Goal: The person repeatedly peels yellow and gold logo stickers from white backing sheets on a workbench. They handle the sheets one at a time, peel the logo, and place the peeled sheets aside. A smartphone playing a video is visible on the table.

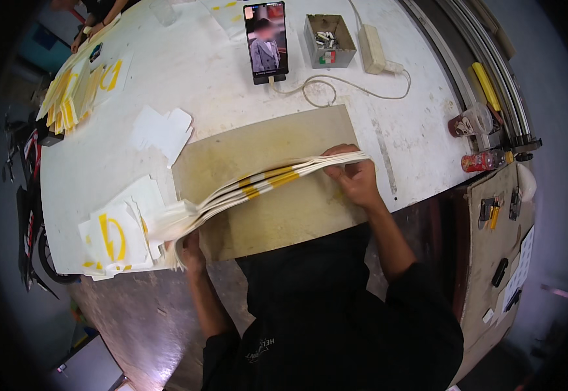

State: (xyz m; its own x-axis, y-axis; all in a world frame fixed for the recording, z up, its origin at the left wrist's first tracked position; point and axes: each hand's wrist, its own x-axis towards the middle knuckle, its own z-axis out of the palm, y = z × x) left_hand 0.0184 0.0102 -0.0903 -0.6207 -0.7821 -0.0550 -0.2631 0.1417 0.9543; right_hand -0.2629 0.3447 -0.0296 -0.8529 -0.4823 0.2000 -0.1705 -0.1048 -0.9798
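Observation:
Between my two hands stretches a bowed stack of thin white sheets point(277, 177) with yellow printing; I cannot tell whether they are paper or cloth. My right hand point(354, 180) pinches its right end, thumb below the edge and fingers behind. At the lower left, my left hand point(192, 253) grips the other end, its fingers partly hidden by the blurred, drooping sheets. The stack is held over a tan rectangular board point(290, 218) lying at the table's near edge. Beside my left hand is a loose pile of similar white and yellow sheets point(111, 238).
White cut pieces point(160, 133) lie beyond the pile. A lit phone point(269, 42), a metal box of small parts point(331, 57) and a corded power strip point(371, 49) stand at the back. Right: a cup point(469, 124) and bottle point(482, 161). Far left: another person's hand point(96, 27) near yellow-printed sheets point(75, 98).

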